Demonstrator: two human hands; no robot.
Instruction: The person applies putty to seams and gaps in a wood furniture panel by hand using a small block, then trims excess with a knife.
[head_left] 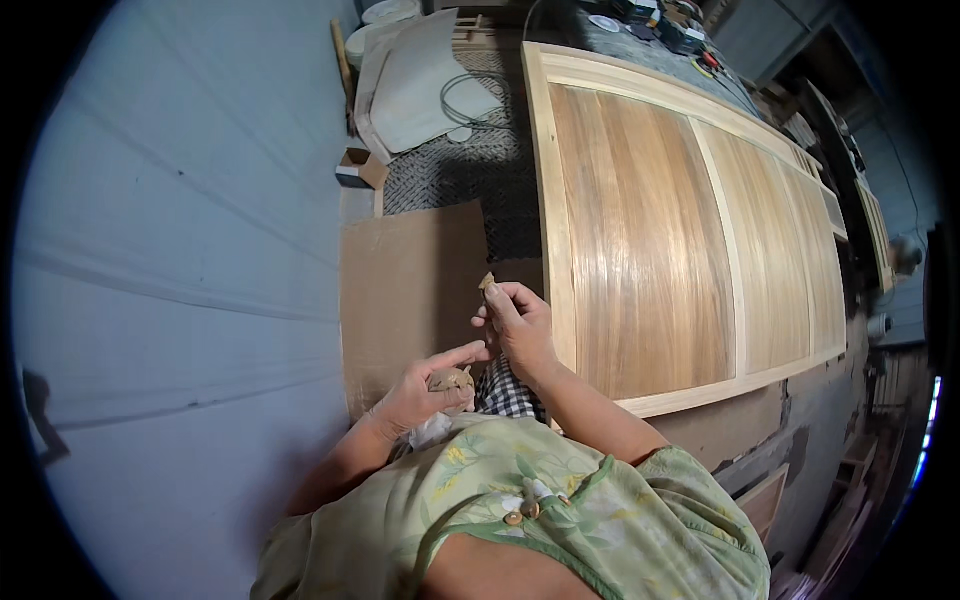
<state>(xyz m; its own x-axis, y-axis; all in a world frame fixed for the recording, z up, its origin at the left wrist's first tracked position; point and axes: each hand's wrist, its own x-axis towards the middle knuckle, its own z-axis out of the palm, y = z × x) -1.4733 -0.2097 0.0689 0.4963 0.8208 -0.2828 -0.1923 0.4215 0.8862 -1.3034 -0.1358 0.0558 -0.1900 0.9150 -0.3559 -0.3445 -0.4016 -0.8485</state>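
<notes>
My left hand point(418, 392) is wrapped round a tan, putty-like lump point(452, 380) in front of my body, its index finger stretched toward the other hand. A bit of whitish plastic point(432, 430) shows just under that hand. Slightly higher, my right hand point(525, 325) pinches a small dab of tan putty point(487, 282) between thumb and fingertips. Close on the right of it lies a framed wooden panel point(645, 260) with brown boards inside a pale frame. My right forearm passes by the panel's near left corner.
A pale wall point(180, 260) rises along the left. Flat cardboard point(400, 290) covers part of the floor ahead, with a small open box point(360, 168) beyond it. Farther off are a coiled cable point(470, 100), white sheets point(420, 80) and a cluttered worktop point(630, 45).
</notes>
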